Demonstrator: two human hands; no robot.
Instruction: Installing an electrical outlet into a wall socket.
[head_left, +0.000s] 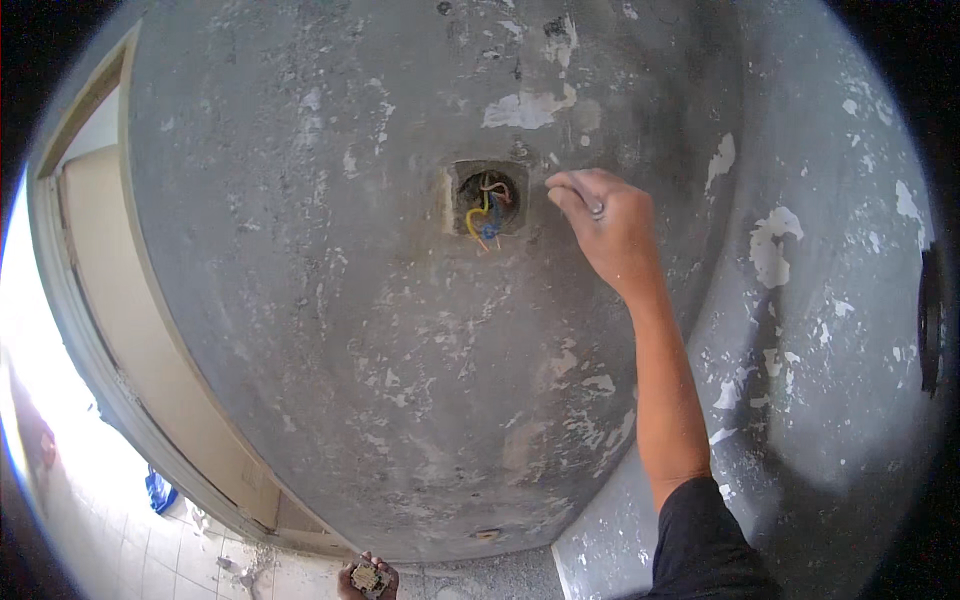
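The right hand (612,232) is pinching a thin tool, fingers closed, just right of the wall box (487,197) holding loose wires (484,210). It is best kept steady, clear of bare ends. The left hand (367,578) is cupping a socket insert (367,577) low down.

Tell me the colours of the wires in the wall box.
Yellow, blue and a reddish-brown one, the wires curl out of the wall box; head view.
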